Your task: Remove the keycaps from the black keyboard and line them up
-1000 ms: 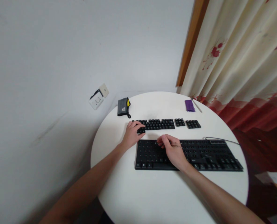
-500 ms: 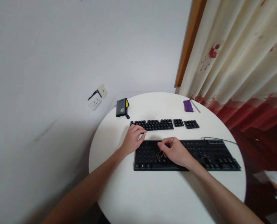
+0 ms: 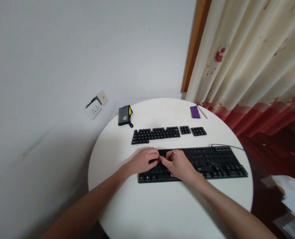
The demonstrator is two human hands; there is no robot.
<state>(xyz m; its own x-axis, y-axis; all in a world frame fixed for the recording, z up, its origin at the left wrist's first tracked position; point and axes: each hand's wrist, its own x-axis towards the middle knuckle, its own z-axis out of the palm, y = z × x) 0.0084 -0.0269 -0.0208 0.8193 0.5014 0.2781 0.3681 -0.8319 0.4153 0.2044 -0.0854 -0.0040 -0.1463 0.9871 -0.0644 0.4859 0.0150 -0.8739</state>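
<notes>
My left hand (image 3: 145, 160) is over the left part of a black keyboard (image 3: 159, 177), with thumb and fingers closed together. Whatever lies between those fingertips is too small to make out. Against them rest the fingertips of my right hand (image 3: 179, 165), curled round a wire keycap puller (image 3: 173, 154) that is mostly hidden by the fingers. The keyboard's left part shows bare key positions; many keycaps still sit on its front row and right part. Behind it, loose black keycaps (image 3: 159, 133) lie in keyboard-like rows on the white table (image 3: 137, 205).
Two smaller keycap blocks, one a square group (image 3: 185, 129) and one wider (image 3: 198, 131), continue the row rightward. A grey pouch (image 3: 124, 115) stands at the back left. A purple cloth (image 3: 195, 112) and a thin brush-like stick (image 3: 202, 112) lie at the back right. A cable (image 3: 227, 145) trails off the keyboard.
My left hand has moved from the loose keycaps toward me, onto the keyboard, and now meets my right hand. The puller's wire loop has swung up and is mostly covered. The view has shifted slightly.
</notes>
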